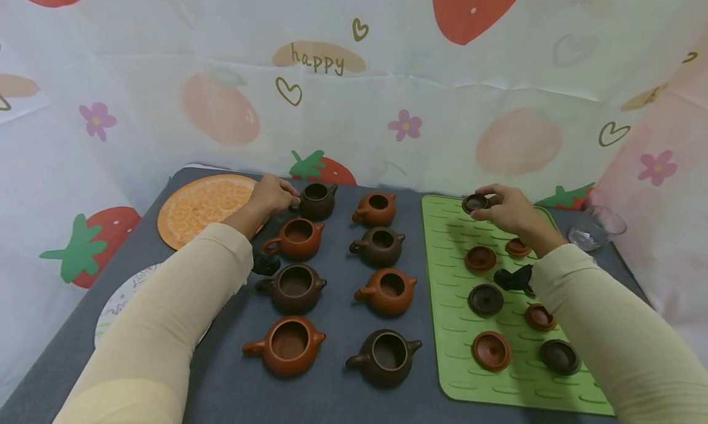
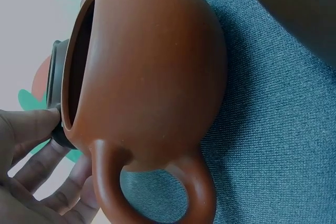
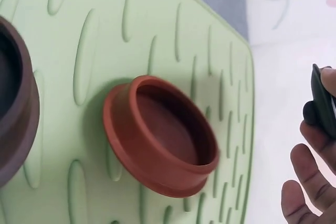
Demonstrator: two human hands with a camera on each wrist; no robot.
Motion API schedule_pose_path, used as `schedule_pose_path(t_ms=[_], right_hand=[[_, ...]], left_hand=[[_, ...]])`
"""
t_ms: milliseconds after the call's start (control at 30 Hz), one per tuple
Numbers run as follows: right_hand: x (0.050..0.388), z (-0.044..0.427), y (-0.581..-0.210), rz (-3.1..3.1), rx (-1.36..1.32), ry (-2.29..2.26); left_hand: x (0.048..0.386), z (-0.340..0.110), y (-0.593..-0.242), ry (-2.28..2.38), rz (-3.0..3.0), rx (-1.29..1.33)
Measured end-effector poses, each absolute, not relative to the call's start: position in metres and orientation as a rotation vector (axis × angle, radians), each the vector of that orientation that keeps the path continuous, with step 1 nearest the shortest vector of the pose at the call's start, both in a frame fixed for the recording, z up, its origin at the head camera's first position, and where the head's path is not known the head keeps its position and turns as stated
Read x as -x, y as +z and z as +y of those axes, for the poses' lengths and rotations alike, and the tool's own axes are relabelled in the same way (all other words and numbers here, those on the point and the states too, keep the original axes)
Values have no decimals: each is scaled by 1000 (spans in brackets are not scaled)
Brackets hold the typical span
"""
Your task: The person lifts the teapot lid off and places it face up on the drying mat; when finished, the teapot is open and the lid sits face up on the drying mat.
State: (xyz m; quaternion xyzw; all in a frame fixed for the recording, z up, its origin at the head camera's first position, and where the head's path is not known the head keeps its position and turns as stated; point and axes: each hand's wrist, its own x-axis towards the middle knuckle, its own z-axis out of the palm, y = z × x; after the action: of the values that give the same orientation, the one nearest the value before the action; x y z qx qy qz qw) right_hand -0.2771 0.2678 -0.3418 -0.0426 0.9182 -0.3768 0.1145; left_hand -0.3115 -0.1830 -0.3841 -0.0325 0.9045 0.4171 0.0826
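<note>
At the back left, my left hand point(image 1: 271, 198) pinches the handle of a dark brown, lidless teapot point(image 1: 318, 208). In the left wrist view, a reddish-brown teapot point(image 2: 152, 66) fills the foreground and partly hides the dark one. My right hand point(image 1: 511, 212) holds a dark brown teapot lid point(image 1: 474, 204) between thumb and fingers, above the far end of a green ridged mat point(image 1: 450, 350). Below that hand lie several brown and reddish lids, among them a reddish lid point(image 3: 157, 135) with its hollow side up in the right wrist view.
Several more lidless teapots stand in two columns, including an orange-brown one point(image 1: 376, 209) and a dark one point(image 1: 385, 357) nearer me. An orange round placemat point(image 1: 193, 209) and a pale patterned one point(image 1: 118, 301) lie left. A clear glass point(image 1: 596, 228) sits right of the mat.
</note>
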Motion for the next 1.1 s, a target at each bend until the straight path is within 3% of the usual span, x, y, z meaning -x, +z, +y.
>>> schedule_pose_path(t_ms=[1100], right_hand=[[292, 263, -386, 2794, 162, -743]], left_hand=[[312, -183, -383, 1280, 2682, 129]])
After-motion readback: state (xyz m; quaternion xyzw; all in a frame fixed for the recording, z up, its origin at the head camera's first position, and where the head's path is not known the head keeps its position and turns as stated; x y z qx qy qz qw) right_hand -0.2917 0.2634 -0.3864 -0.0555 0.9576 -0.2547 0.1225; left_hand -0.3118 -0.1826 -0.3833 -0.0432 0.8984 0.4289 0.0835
